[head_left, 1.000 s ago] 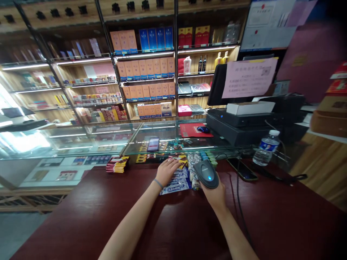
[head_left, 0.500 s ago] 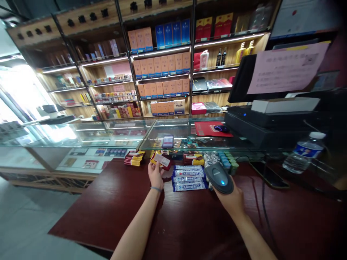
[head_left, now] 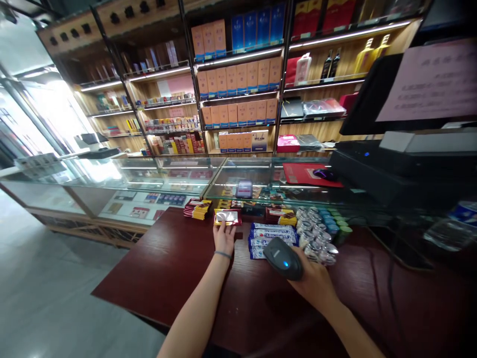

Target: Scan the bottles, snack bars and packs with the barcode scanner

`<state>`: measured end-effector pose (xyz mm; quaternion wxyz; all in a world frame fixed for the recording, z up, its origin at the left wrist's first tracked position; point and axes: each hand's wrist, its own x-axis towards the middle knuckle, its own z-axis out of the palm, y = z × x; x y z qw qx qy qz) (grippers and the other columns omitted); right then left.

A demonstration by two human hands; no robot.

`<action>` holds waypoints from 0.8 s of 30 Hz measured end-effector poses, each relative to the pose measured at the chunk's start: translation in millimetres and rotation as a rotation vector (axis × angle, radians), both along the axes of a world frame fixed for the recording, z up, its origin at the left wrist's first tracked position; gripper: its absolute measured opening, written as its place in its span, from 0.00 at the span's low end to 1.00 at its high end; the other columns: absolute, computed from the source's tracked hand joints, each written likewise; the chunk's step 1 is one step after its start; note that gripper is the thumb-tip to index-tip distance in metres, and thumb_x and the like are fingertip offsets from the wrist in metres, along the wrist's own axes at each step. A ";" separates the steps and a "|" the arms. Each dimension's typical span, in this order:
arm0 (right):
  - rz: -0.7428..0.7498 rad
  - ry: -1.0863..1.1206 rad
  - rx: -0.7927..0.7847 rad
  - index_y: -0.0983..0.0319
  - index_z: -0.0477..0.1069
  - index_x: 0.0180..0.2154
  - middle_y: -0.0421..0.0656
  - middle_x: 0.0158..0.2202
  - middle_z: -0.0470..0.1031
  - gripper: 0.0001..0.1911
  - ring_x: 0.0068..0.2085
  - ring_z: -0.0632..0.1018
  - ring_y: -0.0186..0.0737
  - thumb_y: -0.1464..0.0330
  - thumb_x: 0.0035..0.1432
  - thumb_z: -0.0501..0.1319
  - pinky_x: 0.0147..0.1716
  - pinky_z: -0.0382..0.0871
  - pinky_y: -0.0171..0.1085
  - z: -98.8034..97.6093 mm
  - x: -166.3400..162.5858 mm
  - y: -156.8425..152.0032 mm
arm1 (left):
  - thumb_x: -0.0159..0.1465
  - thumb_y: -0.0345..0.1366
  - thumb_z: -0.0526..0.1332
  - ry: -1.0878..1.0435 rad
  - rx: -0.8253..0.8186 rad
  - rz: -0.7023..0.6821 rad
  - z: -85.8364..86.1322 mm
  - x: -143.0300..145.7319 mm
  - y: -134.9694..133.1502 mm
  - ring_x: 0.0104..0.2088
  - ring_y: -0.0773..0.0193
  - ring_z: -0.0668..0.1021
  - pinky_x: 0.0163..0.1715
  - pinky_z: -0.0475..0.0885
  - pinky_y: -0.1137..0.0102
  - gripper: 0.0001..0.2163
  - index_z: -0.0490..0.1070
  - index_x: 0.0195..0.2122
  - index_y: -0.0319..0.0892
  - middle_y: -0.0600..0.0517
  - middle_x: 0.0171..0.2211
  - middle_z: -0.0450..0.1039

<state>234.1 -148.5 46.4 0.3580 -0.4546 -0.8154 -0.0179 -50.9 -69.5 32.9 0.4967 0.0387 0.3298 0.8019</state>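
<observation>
My left hand (head_left: 224,242) has its fingertips on a red-and-yellow snack packet (head_left: 233,217), its whitish side turned up, near the far edge of the counter. In my right hand (head_left: 315,281) is a dark barcode scanner (head_left: 282,259) with a blue light lit. The scanner hangs over the near edge of several blue-and-white stick packets (head_left: 270,233). Left of my left hand lies a stack of red-and-yellow packets (head_left: 197,209); a similar stack (head_left: 281,216) lies beyond the stick packets. Small silver-topped containers (head_left: 315,238) stand in rows right of the stick packets.
A dark red wooden counter (head_left: 156,278) spans the front, with a glass display case (head_left: 167,174) behind it. Green-topped tubs (head_left: 343,232), a phone (head_left: 400,251) and a water bottle (head_left: 447,231) are at right. Dark checkout equipment (head_left: 368,169) rises beyond them.
The packet in my left hand has gone from tilted and raised to nearly level and lower. The scanner has moved left, uncovering the silver-topped containers. The view has shifted somewhat.
</observation>
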 end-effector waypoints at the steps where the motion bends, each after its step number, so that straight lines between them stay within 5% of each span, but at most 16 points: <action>1: 0.002 -0.011 -0.017 0.58 0.68 0.57 0.42 0.32 0.84 0.26 0.27 0.84 0.48 0.66 0.56 0.61 0.26 0.71 0.38 -1.2 -2.1 -1.2 | 0.67 0.29 0.66 0.004 0.000 -0.001 0.0 0.1 -0.2 0.41 0.66 0.83 0.53 0.78 0.57 0.09 0.67 0.42 0.49 0.54 0.42 0.79; 4: 0.027 -0.048 -0.050 0.59 0.67 0.58 0.41 0.31 0.84 0.28 0.29 0.85 0.49 0.66 0.55 0.61 0.27 0.70 0.38 -3.3 -5.5 -3.2 | 0.67 0.30 0.66 0.011 0.001 -0.003 0.6 0.6 -0.7 0.40 0.66 0.83 0.52 0.78 0.57 0.09 0.67 0.42 0.49 0.54 0.42 0.79; 11: 0.068 -0.099 0.019 0.56 0.72 0.41 0.39 0.24 0.80 0.13 0.25 0.83 0.46 0.69 0.51 0.61 0.24 0.66 0.35 3.9 -5.7 -3.8 | 0.68 0.28 0.63 -0.009 -0.017 0.006 -0.4 1.1 -0.4 0.45 0.65 0.83 0.55 0.77 0.54 0.08 0.67 0.41 0.50 0.54 0.45 0.79; 24: 0.028 -0.019 0.106 0.59 0.71 0.50 0.40 0.25 0.80 0.20 0.24 0.82 0.45 0.69 0.55 0.60 0.24 0.68 0.36 -3.2 -3.0 -1.4 | 0.63 0.35 0.71 0.065 0.022 0.004 4.0 1.1 -2.9 0.37 0.66 0.82 0.43 0.78 0.67 0.11 0.70 0.43 0.46 0.52 0.41 0.79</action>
